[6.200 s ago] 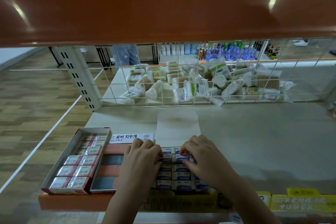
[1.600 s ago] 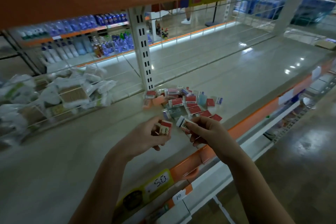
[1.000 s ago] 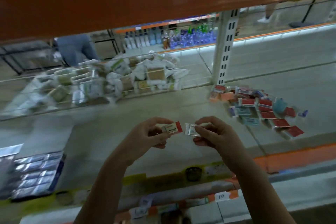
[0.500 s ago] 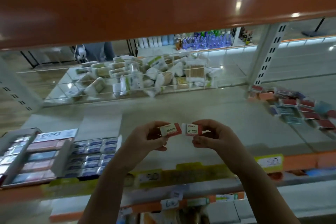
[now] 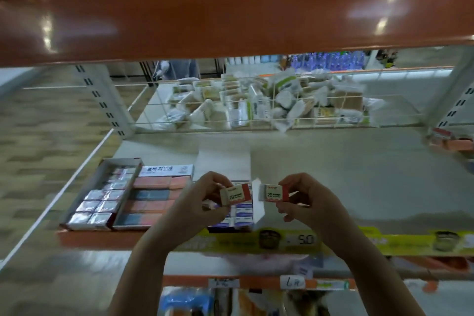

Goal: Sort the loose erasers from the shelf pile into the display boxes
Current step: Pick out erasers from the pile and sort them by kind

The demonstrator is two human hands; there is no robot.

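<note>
The view has swung back from the loose pile [image 5: 452, 140], now at the right edge, to the display boxes [image 5: 128, 195] at lower left, with the left hand [image 5: 202, 202] and right hand [image 5: 305, 200] each pinching a red-and-white eraser [image 5: 236, 194] centre-frame, ready for boxing.

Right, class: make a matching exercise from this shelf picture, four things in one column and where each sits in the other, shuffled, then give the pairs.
1. red-and-white 2B eraser
2. leftmost display box of foil-wrapped erasers
3. white wire basket of packets
4. yellow price strip marked 50

A. along the shelf's front edge
B. pinched in the left hand
C. at the shelf's back
D. at the shelf's left end

Pairs: 1-B, 2-D, 3-C, 4-A
</note>
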